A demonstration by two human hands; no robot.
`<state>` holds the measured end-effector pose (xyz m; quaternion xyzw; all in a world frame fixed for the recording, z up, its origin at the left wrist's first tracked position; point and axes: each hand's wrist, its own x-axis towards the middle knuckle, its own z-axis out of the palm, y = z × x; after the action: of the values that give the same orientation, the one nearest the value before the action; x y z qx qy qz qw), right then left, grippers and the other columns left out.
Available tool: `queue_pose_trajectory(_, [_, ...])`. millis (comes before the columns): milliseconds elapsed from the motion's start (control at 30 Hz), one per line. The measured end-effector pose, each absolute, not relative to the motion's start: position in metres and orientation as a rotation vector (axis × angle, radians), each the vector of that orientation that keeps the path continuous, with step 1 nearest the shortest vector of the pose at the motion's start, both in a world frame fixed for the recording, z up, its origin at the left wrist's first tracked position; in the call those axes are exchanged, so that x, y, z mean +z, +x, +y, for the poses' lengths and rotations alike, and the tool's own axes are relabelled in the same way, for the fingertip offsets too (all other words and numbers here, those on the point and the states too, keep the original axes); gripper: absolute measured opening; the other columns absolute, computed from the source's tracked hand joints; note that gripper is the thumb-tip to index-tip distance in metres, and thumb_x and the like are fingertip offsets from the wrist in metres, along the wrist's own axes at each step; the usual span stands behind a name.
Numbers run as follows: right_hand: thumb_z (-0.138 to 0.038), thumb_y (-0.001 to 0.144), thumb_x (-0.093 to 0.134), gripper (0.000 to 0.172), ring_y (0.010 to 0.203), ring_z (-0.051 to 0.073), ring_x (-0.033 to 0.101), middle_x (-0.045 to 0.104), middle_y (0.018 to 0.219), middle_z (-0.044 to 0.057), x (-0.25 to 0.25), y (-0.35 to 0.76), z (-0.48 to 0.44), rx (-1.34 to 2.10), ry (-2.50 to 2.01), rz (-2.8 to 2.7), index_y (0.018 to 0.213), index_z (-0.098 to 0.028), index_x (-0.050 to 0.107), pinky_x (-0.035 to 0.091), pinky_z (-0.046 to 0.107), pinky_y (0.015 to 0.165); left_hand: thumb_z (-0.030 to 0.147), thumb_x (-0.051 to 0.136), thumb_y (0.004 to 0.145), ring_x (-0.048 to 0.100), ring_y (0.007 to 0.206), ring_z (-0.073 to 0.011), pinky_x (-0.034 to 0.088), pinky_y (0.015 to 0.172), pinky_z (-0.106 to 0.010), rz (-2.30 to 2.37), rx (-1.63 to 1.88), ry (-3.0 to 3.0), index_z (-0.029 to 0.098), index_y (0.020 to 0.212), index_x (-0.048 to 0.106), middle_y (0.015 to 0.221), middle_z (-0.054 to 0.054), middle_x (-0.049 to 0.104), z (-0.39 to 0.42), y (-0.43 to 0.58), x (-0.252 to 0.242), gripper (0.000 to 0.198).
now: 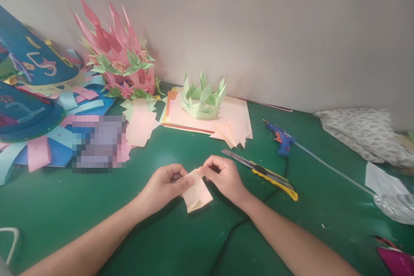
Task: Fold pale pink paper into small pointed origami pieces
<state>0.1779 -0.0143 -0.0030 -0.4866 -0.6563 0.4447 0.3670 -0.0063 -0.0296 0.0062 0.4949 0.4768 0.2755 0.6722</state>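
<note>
A small pale peach piece of folded paper [198, 194] is held between my two hands, just above the green table. My left hand [170, 184] grips its left edge, with the thumb lying on top. At the paper's upper corner, the thumb and forefinger of my right hand [223, 177] pinch it. The lower edge of the paper shows a small folded flap. Behind my hands, a green folded-paper crown [204, 99] sits on a stack of coloured paper sheets [237, 114]. Several folded peach pieces [228, 133] lie at the front of that stack.
A yellow utility knife [261, 171] with its blade out lies right of my hands. Beyond it rests a blue glue gun [281, 138] with a long glue stick and black cord. Pink paper crowns [129, 84] and blue cone hats [48, 62] stand left. A patterned cloth [359, 131] lies right.
</note>
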Motion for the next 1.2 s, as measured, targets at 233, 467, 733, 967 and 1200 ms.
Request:
queue_pose_trajectory(233, [-0.037,0.085,0.051,0.031,0.051,0.009,0.041,0.043,0.051,-0.004,-0.001,0.182,-0.011,1.056,-1.259,-1.576,0.060,-0.018,0.047,0.035,0.022,0.052,0.040,0.062,0.074,0.032,0.043,-0.0041,0.021,0.042,-0.017,1.017,0.659,1.017,0.015,0.062,0.047,0.046,0.007,0.044,-0.029,-0.005,0.010,0.032])
queue_pose_trajectory(467, [-0.042,0.091,0.035,0.036,0.055,0.011,0.044,0.046,0.056,-0.002,-0.002,0.189,-0.004,1.128,-1.119,-1.518,0.065,-0.019,0.045,0.038,0.024,0.057,0.040,0.057,0.078,0.035,0.045,-0.0044,0.023,0.044,-0.017,1.076,0.752,1.002,0.016,0.067,0.046,0.051,0.007,0.046,-0.027,-0.009,0.009,0.029])
queue_pose_trajectory(733, [-0.042,0.084,0.049,0.023,0.063,0.011,0.046,0.050,0.070,-0.001,0.004,0.180,-0.016,1.331,-1.031,-1.773,0.081,-0.019,0.054,0.039,0.021,0.057,0.033,0.057,0.079,0.048,0.065,-0.0091,0.039,0.060,-0.020,1.045,0.868,1.171,0.017,0.077,0.054,0.071,0.002,0.054,-0.032,-0.003,0.007,0.017])
queue_pose_trajectory(967, [-0.034,0.083,0.052,0.016,0.065,0.011,0.048,0.053,0.072,-0.001,0.002,0.179,-0.016,1.282,-1.098,-1.712,0.078,-0.019,0.055,0.040,0.022,0.059,0.032,0.056,0.079,0.048,0.058,-0.0089,0.040,0.055,-0.021,1.097,0.773,1.291,0.017,0.077,0.054,0.065,0.003,0.053,-0.033,-0.002,0.001,0.016])
queue_pose_trajectory(1200, [-0.046,0.088,0.038,0.036,0.075,0.015,0.054,0.058,0.083,0.005,0.003,0.182,-0.012,1.624,-0.928,-1.492,0.090,-0.017,0.058,0.044,0.026,0.067,0.033,0.056,0.079,0.047,0.060,-0.0080,0.038,0.052,-0.018,1.091,0.834,1.159,0.019,0.080,0.045,0.068,0.004,0.048,-0.033,0.001,0.001,0.019])
